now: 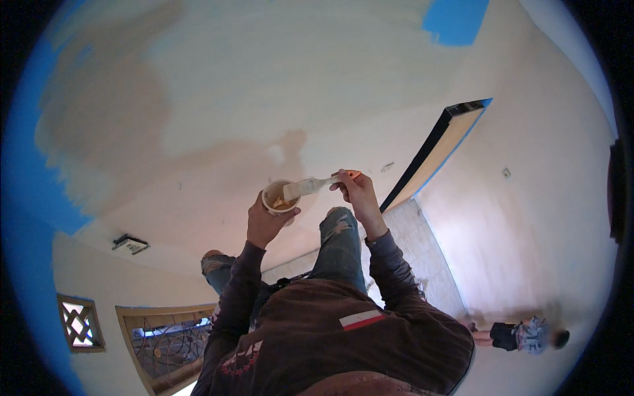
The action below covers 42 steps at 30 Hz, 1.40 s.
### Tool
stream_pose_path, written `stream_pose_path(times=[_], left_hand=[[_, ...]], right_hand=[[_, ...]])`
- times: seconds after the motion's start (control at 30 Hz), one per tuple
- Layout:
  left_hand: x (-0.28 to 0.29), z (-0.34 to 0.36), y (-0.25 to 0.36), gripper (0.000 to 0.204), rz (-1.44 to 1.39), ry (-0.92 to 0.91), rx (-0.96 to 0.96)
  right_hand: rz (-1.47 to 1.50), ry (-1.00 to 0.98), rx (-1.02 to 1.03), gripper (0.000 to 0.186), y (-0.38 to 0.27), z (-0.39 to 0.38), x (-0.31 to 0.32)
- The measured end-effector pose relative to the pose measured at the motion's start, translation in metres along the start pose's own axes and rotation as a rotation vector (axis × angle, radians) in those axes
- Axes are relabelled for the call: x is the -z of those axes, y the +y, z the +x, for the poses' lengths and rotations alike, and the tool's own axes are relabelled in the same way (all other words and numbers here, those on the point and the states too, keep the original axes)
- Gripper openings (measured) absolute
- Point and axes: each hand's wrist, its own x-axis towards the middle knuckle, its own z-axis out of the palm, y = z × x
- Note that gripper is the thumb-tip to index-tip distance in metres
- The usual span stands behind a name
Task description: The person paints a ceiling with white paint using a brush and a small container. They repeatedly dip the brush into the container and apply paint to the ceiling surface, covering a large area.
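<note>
A: Item one, paintbrush (310, 186). Orientation?

B: Long axis runs nearly level across the view, tilted slightly. Bristle end points to the person's left and rests over the cup's mouth; orange handle tip points right, poking out past the fingers.

A: Holder?

B: Right hand (355, 193), fingers closed snugly round the handle, raised in front of the wall (218, 99).

A: Item two, container?

B: Small round cup (279, 197), pale outside, open top facing the camera. Contents: a tan-orange liquid low inside, partly hidden by the bristles.

A: Holder?

B: Left hand (265, 221), wrapped round the cup from below, thumb and fingers pressed to its side.

A: Position of both items?

B: Close together, centre of view, above the person's knees in torn jeans (338, 247).

A: Surroundings?

B: Wall patchy, tan and whitish, edged in blue tape (456, 20). Another person (522, 335) stands well apart, lower right.
</note>
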Motion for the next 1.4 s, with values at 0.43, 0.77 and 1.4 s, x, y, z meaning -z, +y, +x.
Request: stream_pose_path(times=[0.43,0.77,1.4], left_hand=[[0.005,-0.004,-0.009,0.073,0.023,0.048,0.019],[0.019,-0.019,-0.027,0.071,0.065,0.105,0.056],[0.043,-0.063,-0.074,0.065,0.031,0.247,0.222]], right_hand=[[0.154,0.025,-0.054,0.022,-0.016,0.005,-0.008],[0.474,0.151,0.362,0.015,-0.107,0.103,0.008],[-0.936,0.790,1.549,0.023,-0.244,0.234,-0.035]])
